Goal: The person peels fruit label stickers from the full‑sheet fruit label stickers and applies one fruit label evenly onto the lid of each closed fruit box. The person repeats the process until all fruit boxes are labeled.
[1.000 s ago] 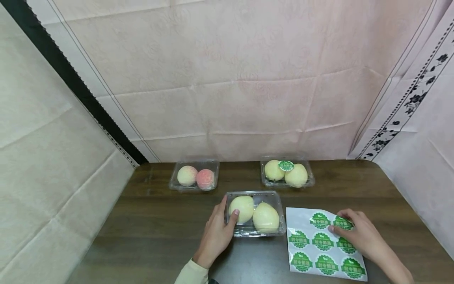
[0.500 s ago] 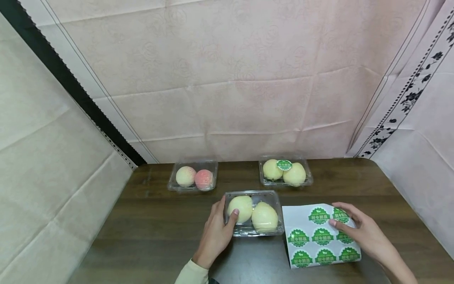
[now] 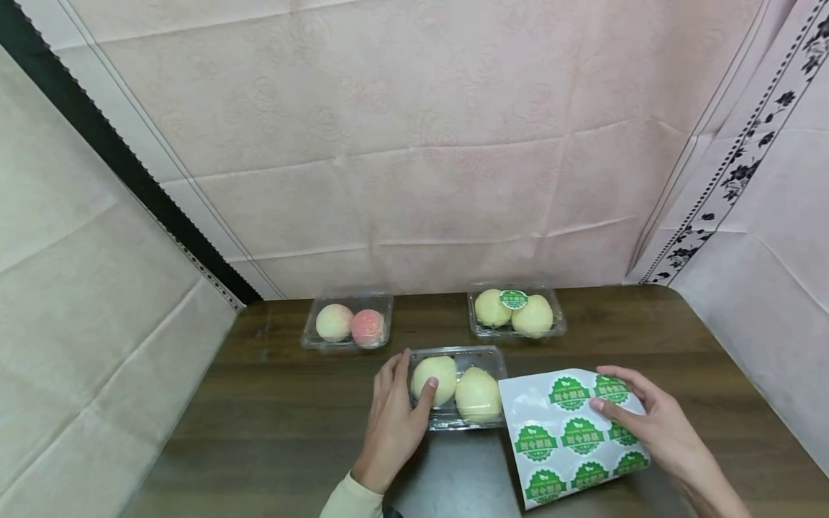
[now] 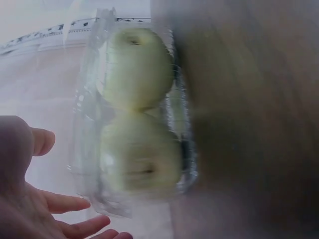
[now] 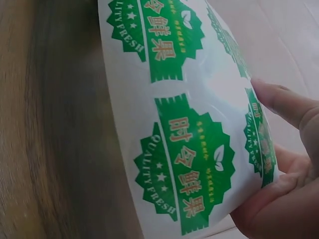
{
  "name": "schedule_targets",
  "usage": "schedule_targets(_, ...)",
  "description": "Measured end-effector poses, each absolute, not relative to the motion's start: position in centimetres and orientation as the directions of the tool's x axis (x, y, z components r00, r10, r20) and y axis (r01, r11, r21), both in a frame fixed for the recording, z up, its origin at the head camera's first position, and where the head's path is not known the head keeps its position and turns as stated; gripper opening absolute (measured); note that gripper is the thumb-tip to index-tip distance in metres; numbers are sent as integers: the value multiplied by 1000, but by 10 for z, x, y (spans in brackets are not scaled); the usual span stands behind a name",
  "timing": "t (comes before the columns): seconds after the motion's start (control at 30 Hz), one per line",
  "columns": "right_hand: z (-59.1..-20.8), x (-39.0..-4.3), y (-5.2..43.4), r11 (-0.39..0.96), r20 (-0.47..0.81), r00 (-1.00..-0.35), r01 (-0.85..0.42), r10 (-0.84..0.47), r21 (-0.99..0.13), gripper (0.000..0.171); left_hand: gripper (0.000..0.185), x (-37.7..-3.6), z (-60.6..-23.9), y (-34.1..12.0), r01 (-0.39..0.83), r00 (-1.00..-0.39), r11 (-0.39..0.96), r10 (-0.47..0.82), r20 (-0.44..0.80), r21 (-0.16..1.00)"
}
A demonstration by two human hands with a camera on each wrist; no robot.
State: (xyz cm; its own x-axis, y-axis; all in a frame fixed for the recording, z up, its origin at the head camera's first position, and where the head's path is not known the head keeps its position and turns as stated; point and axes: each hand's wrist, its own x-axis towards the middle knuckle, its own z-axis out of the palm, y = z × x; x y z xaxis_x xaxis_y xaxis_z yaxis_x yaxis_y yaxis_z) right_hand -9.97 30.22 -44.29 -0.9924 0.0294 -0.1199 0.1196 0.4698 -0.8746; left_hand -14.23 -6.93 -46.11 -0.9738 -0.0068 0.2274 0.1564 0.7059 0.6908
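Note:
A clear plastic fruit box point(image 3: 458, 424) with two pale yellow-green fruits point(image 3: 478, 396) stands on the table in front of me. My left hand point(image 3: 396, 432) lies along the box's left side, fingers extended and thumb over its near left part. In the left wrist view that hand's fingers point(image 4: 70, 203) are spread beside the box. My right hand point(image 3: 660, 424) pinches the right edge of a white sheet of round green stickers point(image 3: 573, 439). The sheet is tilted and bowed, its left corner overlapping the box's right edge in the head view.
At the back left of the brown table point(image 3: 291, 410) stands a clear box with one pale and one pink fruit point(image 3: 368, 328). A second box point(image 3: 557, 325) at the back right bears a green sticker point(image 3: 514, 299) on its lid. Cloth point(image 3: 414, 180) hangs behind the table.
My right hand has raised the sticker sheet off the table, tilting it and shifting it left toward the fruit box. My left hand stays beside the box.

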Motion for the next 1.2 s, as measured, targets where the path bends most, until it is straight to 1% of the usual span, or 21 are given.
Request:
schedule_targets(0.17, -441, -96, 292, 497, -96, -992, 121, 77, -859, 65, 64, -135, -449, -63, 243, -948, 732, 40, 316, 637)
schedule_targets(0.4, -433, -90, 270, 452, -81, -990, 126, 118, -883, 66, 61, -125, -434, -50, 346, -916, 733, 128, 380, 586)
schedule_targets(0.53, -431, -89, 257, 444, -57, -988, 115, 140, -889, 67, 64, -118, -427, -41, 391, -900, 734, 178, 398, 555)
schedule_targets(0.7, -429, -88, 244, 421, -3, -983, 82, 185, -904, 64, 72, -111, -421, -30, 432, -882, 746, 234, 409, 506)
schedule_targets(0.77, -428, -87, 241, 437, 19, -978, 75, 207, -896, 64, 75, -108, -419, -26, 443, -878, 752, 254, 406, 487)
schedule_targets(0.9, -428, -85, 234, 423, 56, -967, 56, 249, -905, 61, 86, -102, -417, -17, 431, -894, 750, 279, 351, 502)
schedule_targets(1.03, -429, -85, 225, 349, 52, -960, 49, 274, -936, 57, 96, -99, -417, -9, 355, -935, 719, 269, 232, 598)
schedule_targets(1.13, -430, -86, 218, 279, 18, -962, 61, 274, -958, 57, 100, -99, -418, -6, 292, -954, 677, 254, 159, 675)
schedule_targets(1.2, -430, -87, 213, 223, -10, -964, 71, 264, -972, 61, 100, -100, -420, -5, 265, -960, 651, 246, 133, 711)
